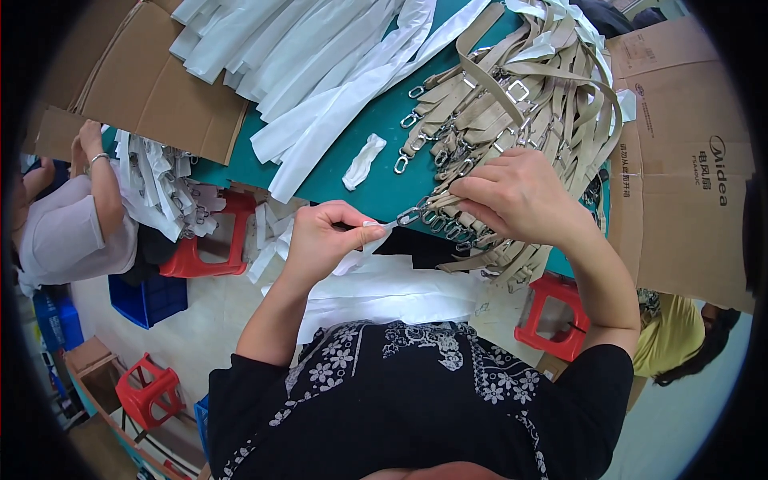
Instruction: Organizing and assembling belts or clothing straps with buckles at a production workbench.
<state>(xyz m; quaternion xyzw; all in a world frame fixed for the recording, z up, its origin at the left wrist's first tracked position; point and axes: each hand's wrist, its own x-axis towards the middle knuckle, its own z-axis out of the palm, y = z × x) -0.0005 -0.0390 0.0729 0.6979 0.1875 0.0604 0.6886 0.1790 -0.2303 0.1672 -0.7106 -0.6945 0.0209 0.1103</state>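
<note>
My left hand (326, 240) pinches a white strip (374, 240) between thumb and fingertips, and the strip's narrow end runs up to a metal buckle (412, 214). Closed around the beige strap that carries this buckle is my right hand (518, 196), resting over the front of a heap of beige straps (560, 104). Many of those straps end in shiny metal rings and buckles. A crumpled white piece (364, 162) lies on the green table (320, 182), just beyond my left hand. Exactly how the strip meets the buckle is too small to tell.
Long white strips (320, 72) cover the table's far left, and more white material (384, 296) lies before my body. Cardboard boxes (160, 88) flank both sides. Red stools (552, 320) stand below. One person (72, 216) sits at left; another in yellow (668, 340) is at right.
</note>
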